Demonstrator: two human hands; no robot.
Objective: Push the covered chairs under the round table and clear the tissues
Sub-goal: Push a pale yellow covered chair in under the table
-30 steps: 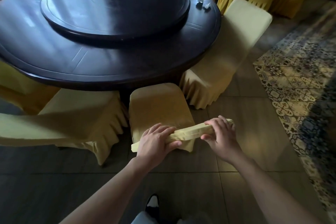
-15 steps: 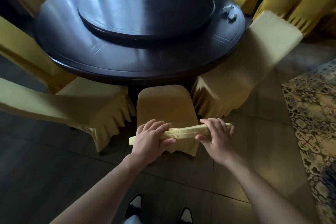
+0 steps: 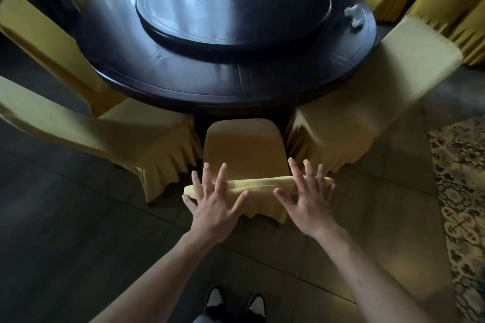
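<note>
Yellow fabric-covered chair (image 3: 244,149); left hand (image 3: 214,207), right hand (image 3: 308,204) splayed wide over top edge.

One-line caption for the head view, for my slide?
Both hands, left and right, open above the middle covered chair at the round table.

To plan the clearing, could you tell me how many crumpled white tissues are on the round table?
2, both near the right edge of the dark round wooden table: one crumpled white tissue, another just nearer. Blur could hide more.
</note>
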